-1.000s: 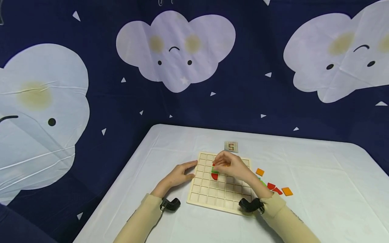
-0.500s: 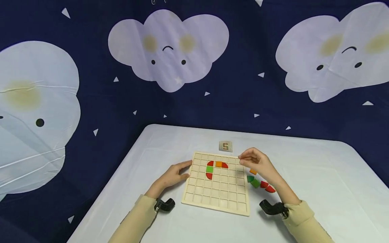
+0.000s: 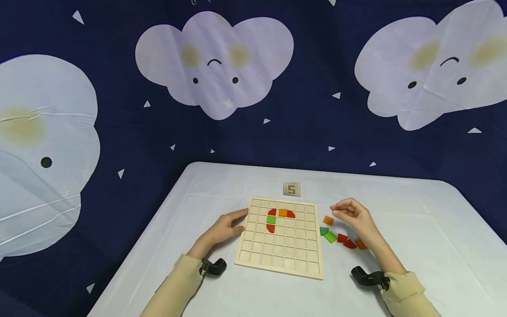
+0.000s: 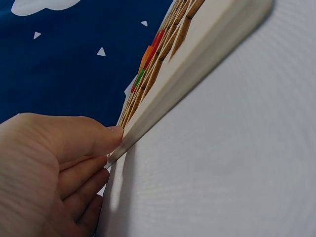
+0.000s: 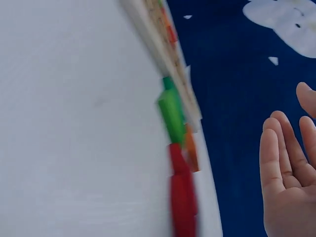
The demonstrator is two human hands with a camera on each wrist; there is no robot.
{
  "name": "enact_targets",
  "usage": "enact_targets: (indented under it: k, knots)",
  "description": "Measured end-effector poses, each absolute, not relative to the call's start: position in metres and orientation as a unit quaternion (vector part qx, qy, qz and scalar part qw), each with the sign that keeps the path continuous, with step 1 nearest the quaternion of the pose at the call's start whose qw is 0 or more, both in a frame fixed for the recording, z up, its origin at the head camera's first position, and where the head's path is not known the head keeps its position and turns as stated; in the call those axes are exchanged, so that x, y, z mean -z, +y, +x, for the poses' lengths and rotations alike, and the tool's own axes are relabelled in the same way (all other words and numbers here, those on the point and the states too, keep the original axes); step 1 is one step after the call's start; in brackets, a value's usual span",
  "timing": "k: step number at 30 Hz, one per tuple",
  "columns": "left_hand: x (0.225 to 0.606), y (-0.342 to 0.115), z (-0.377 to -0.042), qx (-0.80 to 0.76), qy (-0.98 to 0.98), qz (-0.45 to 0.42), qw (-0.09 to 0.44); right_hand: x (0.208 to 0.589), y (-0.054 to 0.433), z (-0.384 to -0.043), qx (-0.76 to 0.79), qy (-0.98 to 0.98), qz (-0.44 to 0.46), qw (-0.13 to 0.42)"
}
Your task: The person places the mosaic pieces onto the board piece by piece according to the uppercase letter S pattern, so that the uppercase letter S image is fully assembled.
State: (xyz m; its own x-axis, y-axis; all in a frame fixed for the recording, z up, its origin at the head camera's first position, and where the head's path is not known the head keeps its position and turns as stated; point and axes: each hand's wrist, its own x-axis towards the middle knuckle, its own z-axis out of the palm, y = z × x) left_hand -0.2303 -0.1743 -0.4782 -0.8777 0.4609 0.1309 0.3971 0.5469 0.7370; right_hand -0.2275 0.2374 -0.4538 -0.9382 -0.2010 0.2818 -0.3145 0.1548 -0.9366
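Note:
A pale wooden grid board (image 3: 277, 253) lies on the table. Red quarter-round pieces (image 3: 270, 228), an orange square (image 3: 283, 212) and a green square (image 3: 271, 219) sit in its upper cells. My left hand (image 3: 222, 229) rests against the board's left edge, thumb and extended fingers touching it, also visible in the left wrist view. Off the board's right side, my right hand (image 3: 358, 220) hovers above the table with nothing in its fingers. Below and left of it lie a loose orange square (image 3: 328, 220), green pieces (image 3: 330, 237) and red pieces (image 3: 350, 244).
A small card with an S-like figure (image 3: 292, 189) lies behind the board. Another orange piece (image 3: 361, 244) is partly behind the right wrist. A white cloth (image 3: 416, 220) covers the table, and a dark blue cloud-patterned curtain (image 3: 317, 132) hangs behind.
My right hand has moved off the board to the right, leaving the orange square and neighbouring red piece in view in the cells. The left hand stays at the board's edge.

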Motion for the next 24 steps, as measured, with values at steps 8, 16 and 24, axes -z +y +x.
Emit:
enact_targets:
  k: [8,16,24]
  knots:
    - [0.479,-0.175,-0.231,-0.41,0.879,0.243,0.037,0.48,0.239,-0.235,-0.565,-0.811,0.131,0.073]
    - [0.479,-0.175,-0.232,-0.407,0.879,0.244,0.039,0.494,0.241,-0.237,-0.497,-0.853,0.119,0.104]
    - [0.477,-0.174,-0.23,-0.408,0.88,0.241,0.044,0.497,0.24,-0.235,-0.406,-0.895,0.135,0.125]
